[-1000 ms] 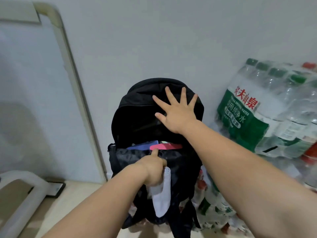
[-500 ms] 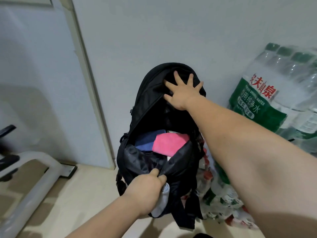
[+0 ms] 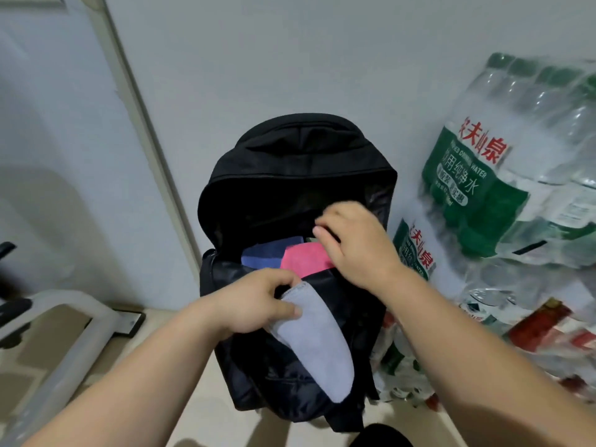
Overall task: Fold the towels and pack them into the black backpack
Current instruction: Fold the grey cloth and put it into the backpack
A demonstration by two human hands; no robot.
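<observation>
The black backpack (image 3: 290,162) stands upright against the wall with its main compartment open. Inside lie a folded blue towel (image 3: 263,254) and a folded pink towel (image 3: 304,258) side by side. My left hand (image 3: 258,300) grips a folded light grey towel (image 3: 316,343) that hangs down over the backpack's front panel. My right hand (image 3: 354,243) hovers over the opening, fingers curled, partly covering the pink towel; whether it pinches anything is hidden.
Shrink-wrapped packs of water bottles (image 3: 503,175) are stacked at the right against the wall. A white metal frame (image 3: 64,343) stands on the floor at the left, beside a door frame (image 3: 142,130). A dark object (image 3: 380,435) sits at the bottom edge.
My right hand left the top of the backpack and came down to the opening. My left hand let go of the bag's front edge and lifted the grey towel slightly.
</observation>
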